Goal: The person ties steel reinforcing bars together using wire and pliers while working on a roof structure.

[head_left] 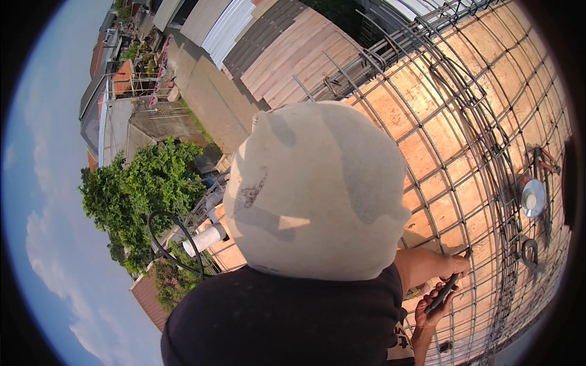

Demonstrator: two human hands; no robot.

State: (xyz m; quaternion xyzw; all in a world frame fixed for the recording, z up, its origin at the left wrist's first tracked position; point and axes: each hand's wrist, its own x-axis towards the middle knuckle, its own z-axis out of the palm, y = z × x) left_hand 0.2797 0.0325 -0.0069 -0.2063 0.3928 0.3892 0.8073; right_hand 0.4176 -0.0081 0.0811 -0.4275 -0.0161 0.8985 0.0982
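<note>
Neither of my hands shows in the head view. Close in front, a person's head in a pale patterned cloth covering [317, 189] and a dark shirt [274, 317] fill the middle. The bare arms at the right appear to be that person's. One of their hands [459, 265] is closed at the steel rebar mesh [436, 161]. Their other hand [427, 312] grips a dark handle [442, 294]; the tool's kind is unclear. Part of their arms is hidden behind the head and shirt.
Bundled bars [482, 122] run along the mesh over plywood [403, 104]. Red-handled pliers [549, 161], a shiny round metal thing [532, 198] and a bent hook-like piece [530, 251] lie at the right. Beyond the edge are a tree [146, 189] and roofs [262, 36].
</note>
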